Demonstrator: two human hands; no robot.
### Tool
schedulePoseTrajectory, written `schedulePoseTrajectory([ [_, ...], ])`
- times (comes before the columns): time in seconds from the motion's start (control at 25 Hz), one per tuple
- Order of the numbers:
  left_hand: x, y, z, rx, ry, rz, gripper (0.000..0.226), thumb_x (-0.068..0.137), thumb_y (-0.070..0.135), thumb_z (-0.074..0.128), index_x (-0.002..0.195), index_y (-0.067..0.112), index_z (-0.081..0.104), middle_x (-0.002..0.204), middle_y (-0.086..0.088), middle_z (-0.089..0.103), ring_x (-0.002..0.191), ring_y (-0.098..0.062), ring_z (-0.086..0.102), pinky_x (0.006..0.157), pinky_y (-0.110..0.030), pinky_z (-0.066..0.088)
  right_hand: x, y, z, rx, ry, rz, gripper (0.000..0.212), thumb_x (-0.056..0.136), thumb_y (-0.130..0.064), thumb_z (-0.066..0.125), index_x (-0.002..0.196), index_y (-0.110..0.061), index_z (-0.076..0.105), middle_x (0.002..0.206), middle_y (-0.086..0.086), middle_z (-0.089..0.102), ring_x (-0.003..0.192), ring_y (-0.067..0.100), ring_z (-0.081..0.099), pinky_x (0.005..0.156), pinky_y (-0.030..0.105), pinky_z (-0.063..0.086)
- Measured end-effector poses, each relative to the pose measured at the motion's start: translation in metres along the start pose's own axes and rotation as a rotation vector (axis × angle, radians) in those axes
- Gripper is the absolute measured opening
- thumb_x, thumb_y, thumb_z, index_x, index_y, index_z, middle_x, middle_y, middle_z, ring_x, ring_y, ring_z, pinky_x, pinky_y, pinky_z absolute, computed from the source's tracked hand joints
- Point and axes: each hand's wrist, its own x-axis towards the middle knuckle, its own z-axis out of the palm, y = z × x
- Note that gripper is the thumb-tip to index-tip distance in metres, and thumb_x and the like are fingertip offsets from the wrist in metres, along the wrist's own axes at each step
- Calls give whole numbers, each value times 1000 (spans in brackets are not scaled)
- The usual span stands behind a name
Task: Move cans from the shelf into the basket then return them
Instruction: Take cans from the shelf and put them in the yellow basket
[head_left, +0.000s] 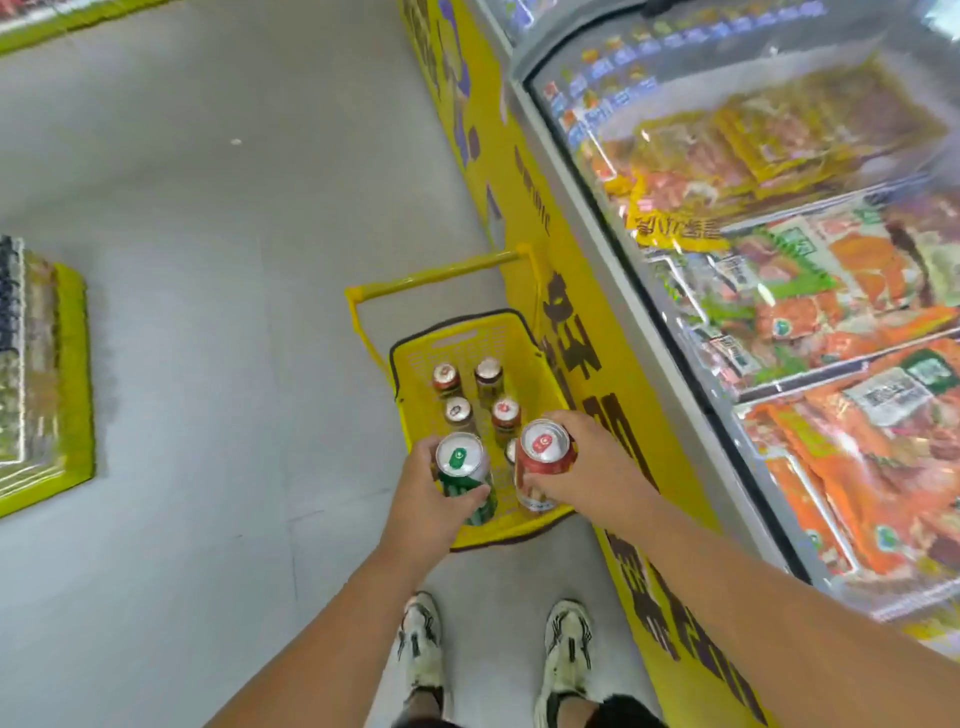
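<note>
A pale grey floor (208, 260) fills the left and centre of the frame, smooth and matte, with a small white speck in the upper left part. Along the right side runs a chest freezer (753, 260) with a curved glass lid, packed with orange, yellow and green food packets; its front is a yellow panel (519, 208) printed with dark lettering, slanting from the top centre to the bottom right. At the left edge sits a yellow-rimmed display stand (57, 374) stacked with goods too blurred to name.

Just below the middle of the frame, a yellow plastic basket (415, 364) with perforated walls stands on the floor, close against the freezer's yellow panel, its long yellow handle (436, 278) raised toward the top of the picture. Four cans stand upright inside it in two rows, among them a dark can (488, 376) at the far right, and part of another shows between the two held cans.

The left hand (426, 499) has its grip wrapped around a green can (462, 475), held upright over the near end of the basket. The right hand (587, 467) has its grip closed around a red can (543, 460), also upright, just beside the green one and above the basket's near right corner. Two white and black sneakers (566, 654) stand on the floor at the bottom centre.
</note>
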Motion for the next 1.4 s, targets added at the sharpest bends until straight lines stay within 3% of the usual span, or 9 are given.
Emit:
schedulePoseTrajectory([
  [0.2, 33, -73, 29, 11, -54, -38, 63, 75, 11, 88, 120, 25, 47, 109, 12, 58, 94, 22, 54, 73, 1, 40, 28, 57, 60, -34, -5, 13, 64, 67, -13, 93, 112, -37, 55, 105, -21, 57, 94, 2, 58, 76, -3, 38],
  [0.36, 50, -118, 50, 41, -77, -39, 73, 75, 16, 88, 130, 35, 45, 118, 20, 52, 106, 3, 55, 81, 2, 37, 41, 88, 94, -56, -42, 68, 59, 68, -14, 92, 115, -27, 58, 102, -22, 55, 94, 4, 59, 76, 7, 46],
  [0.44, 57, -133, 59, 65, -97, -11, 76, 74, 17, 88, 130, 46, 45, 125, 16, 50, 115, -2, 50, 88, -3, 36, 49, 96, 104, -87, -52, 71, 58, 68, -15, 90, 117, -21, 61, 101, -17, 56, 95, 9, 59, 81, 20, 51],
  [0.52, 65, -143, 67, 89, -98, -15, 70, 73, 17, 88, 116, 54, 46, 124, 10, 52, 114, -7, 51, 87, -6, 37, 59, 105, 112, -109, -47, 65, 66, 67, -19, 90, 125, -23, 58, 113, -8, 58, 103, 11, 59, 89, 27, 52],
  [0.68, 73, -159, 76, 89, -86, -56, 67, 72, 16, 88, 117, 44, 47, 118, 5, 53, 108, -14, 55, 87, -22, 42, 74, 126, 128, -217, -164, 28, 73, 68, -23, 88, 133, -20, 56, 128, -2, 53, 116, 15, 56, 98, 32, 50],
  [0.88, 84, -171, 89, 189, -111, -101, 61, 68, 17, 85, 119, 24, 52, 110, 1, 61, 98, -21, 62, 78, -30, 49, 80, 146, 146, -435, -285, -2, 73, 72, -28, 85, 135, -21, 48, 135, 0, 47, 118, 20, 55, 93, 40, 52],
  [1.04, 92, -183, 104, 264, -127, -132, 73, 65, 16, 82, 130, 22, 48, 116, -5, 61, 106, -27, 63, 86, -44, 56, 95, 154, 158, -642, -371, -58, 58, 76, -24, 81, 123, -15, 49, 128, 5, 47, 109, 26, 58, 80, 39, 52],
  [1.2, 101, -194, 117, 269, -121, -155, 75, 69, 10, 81, 135, 16, 46, 120, -8, 61, 111, -30, 62, 92, -44, 55, 108, 162, 167, -772, -408, -110, 50, 75, -22, 81, 115, -15, 52, 126, 7, 50, 104, 29, 63, 77, 41, 54],
  [1.4, 111, -198, 122, 309, -150, -200, 83, 76, 10, 80, 147, 14, 38, 132, -12, 58, 122, -33, 59, 99, -41, 51, 114, 165, 174, -973, -409, -229, 47, 80, -20, 76, 122, -15, 55, 124, 6, 56, 109, 29, 62, 80, 39, 53],
])
